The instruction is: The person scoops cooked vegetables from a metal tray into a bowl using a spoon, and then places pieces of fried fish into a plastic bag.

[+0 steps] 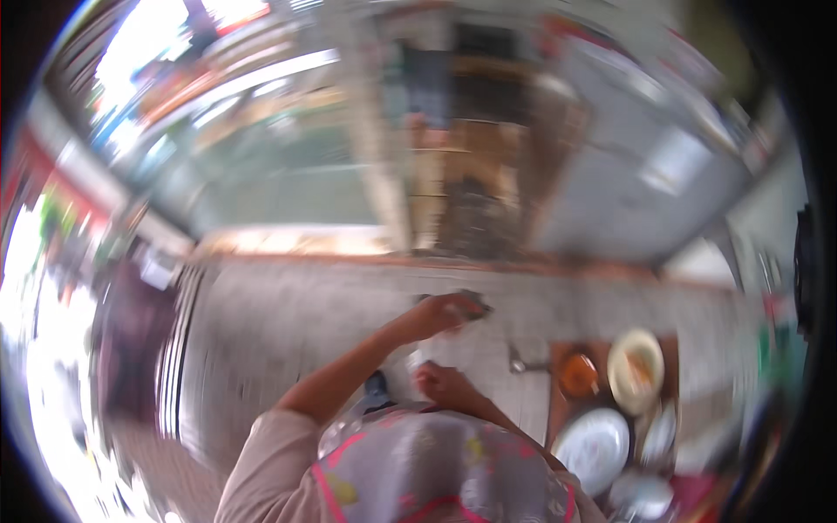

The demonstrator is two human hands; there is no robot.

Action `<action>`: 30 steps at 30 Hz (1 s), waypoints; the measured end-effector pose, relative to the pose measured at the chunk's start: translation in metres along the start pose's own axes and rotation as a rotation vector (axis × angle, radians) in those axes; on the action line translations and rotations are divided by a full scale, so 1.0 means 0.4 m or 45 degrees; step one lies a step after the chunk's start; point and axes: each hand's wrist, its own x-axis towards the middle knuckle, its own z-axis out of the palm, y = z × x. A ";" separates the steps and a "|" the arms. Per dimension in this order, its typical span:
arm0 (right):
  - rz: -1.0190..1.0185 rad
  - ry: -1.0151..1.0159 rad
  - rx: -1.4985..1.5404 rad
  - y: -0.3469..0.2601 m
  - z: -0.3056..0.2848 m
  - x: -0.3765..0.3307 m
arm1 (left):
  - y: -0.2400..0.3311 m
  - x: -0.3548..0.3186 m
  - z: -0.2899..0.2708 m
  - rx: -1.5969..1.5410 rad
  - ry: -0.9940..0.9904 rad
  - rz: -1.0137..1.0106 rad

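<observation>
From where I stand, the left hand [441,315] reaches out over the pale tiled floor [288,305], fingers seemingly clamped on a small dark object [475,304]; blur hides what it is. The right hand [440,382] hangs nearer the apron [410,462], fingers curled in; I cannot tell whether they grip the whitish patch [417,358] just beside them.

Both hands are well off the left edge of the brown tabletop [561,411]. An orange bowl [576,375] sits by its far left corner, a cream basin [636,371] along the far edge, a white plate [593,451] toward the near left corner.

I'd keep the dark object's hold firm but easy, wrist steady, and the right hand close for support. Any swing rightward wants height: the left edge is crowded.
</observation>
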 end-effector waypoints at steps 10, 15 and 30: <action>-0.341 -0.148 1.273 -0.312 0.281 0.528 | -0.128 -0.634 -0.359 0.025 1.393 0.345; -0.172 -0.295 0.864 -0.480 0.523 0.805 | -0.270 -0.884 -0.488 -0.750 1.671 0.479; -0.383 -1.013 0.382 -0.705 1.165 1.553 | -0.650 -1.357 -1.033 -1.200 2.193 0.229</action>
